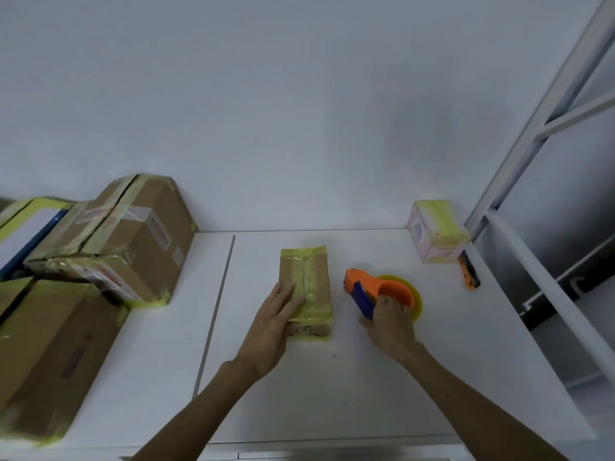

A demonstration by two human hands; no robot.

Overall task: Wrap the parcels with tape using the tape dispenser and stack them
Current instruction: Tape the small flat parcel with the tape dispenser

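Two bare forearms reach in from the bottom edge over the white table point(332, 394). The left hand point(276, 322) lies flat on the near left part of the small parcel point(311, 281), fingers straight and relaxed, pressing it down rather than gripping it. That parcel sits in the middle of the table, its top and ends already crossed with yellowish tape. Just to its right, not touching it, the tape dispenser point(376, 287) rests on the table with its yellow roll underneath, and the right hand point(389, 322) has its fingers curled over the orange body, grasping it. On the far left, several brown boxes point(133, 234) are piled against the wall, and a bigger box point(50, 344) lies nearer; all carry the same yellowish tape, so I judge them finished and stacked. A small pink box point(436, 231) at the back right corner has tape on top too, with an orange knife point(469, 272) beside it. Going by this, most of the work looks done: the small parcel seems close to fully wrapped, though its hidden sides cannot be checked. What appears left is any last strip on it, moving it to the pile, and perhaps the pink box, which stands well apart from the stack
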